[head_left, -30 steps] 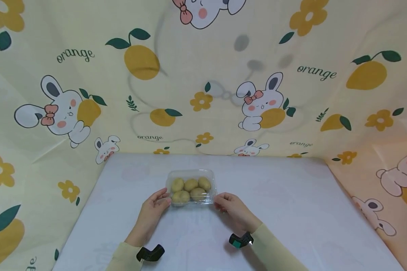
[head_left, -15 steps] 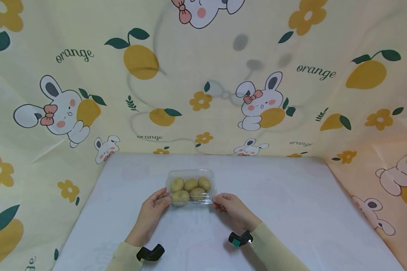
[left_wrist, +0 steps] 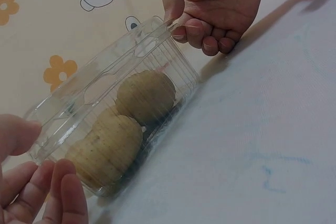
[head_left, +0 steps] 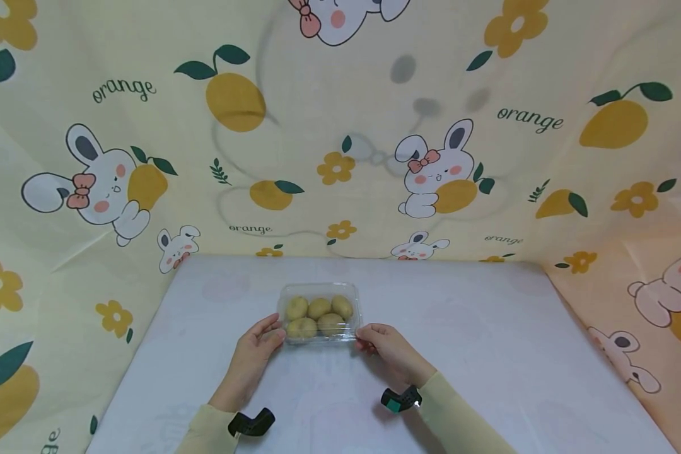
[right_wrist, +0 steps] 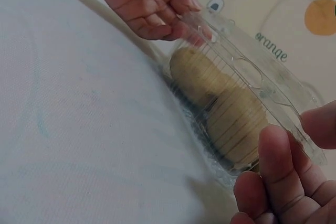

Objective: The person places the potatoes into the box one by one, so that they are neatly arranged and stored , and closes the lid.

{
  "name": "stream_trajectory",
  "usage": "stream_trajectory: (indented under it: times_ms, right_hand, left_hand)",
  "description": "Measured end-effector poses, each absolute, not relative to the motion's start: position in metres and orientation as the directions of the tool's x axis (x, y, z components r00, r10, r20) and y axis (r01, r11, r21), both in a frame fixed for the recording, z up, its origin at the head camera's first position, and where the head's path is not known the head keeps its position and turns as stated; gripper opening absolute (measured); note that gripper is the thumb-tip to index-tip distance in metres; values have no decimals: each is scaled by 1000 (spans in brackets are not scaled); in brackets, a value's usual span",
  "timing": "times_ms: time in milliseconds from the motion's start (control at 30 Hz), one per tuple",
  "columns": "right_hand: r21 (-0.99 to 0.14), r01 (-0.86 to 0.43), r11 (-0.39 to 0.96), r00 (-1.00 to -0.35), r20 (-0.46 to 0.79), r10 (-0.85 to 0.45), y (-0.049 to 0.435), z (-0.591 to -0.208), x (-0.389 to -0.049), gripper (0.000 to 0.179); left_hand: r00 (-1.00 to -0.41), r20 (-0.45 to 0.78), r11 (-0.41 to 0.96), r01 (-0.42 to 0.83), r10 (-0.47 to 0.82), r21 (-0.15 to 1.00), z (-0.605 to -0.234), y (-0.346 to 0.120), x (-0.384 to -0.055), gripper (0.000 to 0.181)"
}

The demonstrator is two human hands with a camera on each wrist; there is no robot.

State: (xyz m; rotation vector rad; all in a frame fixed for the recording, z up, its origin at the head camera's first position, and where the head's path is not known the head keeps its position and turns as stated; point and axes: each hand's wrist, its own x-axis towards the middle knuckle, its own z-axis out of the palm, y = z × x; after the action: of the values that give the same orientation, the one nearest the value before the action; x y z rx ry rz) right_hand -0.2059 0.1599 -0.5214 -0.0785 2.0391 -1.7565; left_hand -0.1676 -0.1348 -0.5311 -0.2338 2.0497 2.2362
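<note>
A clear plastic clamshell box (head_left: 318, 289) sits on the white table, its lid down. Several potatoes (head_left: 320, 308) lie inside in two rows. At the box's near left corner, my left hand (head_left: 252, 353) pinches the rim between thumb and fingers. My right hand (head_left: 396, 353) does the same at the near right corner. The left wrist view shows the box's ribbed front wall (left_wrist: 181, 64) with potatoes (left_wrist: 144, 97) behind it. In the right wrist view, the right thumb (right_wrist: 321, 125) is on the lid's edge, with the fingers just below.
White cloth covers the table (head_left: 477, 353). Behind it and at both sides hangs a cream backdrop (head_left: 329, 94) printed with rabbits and oranges. Black devices are strapped to the left wrist (head_left: 252, 422) and the right wrist (head_left: 401, 399).
</note>
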Motion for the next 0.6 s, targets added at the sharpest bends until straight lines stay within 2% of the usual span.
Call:
stream_trajectory:
  times_ms: [600]
  right_hand:
    - [-947,258,191,-901,-307,-307,158,-519,-205,31]
  left_hand:
    - [-983,-181,-107,-178,-14,978,-529,-136,-166,54]
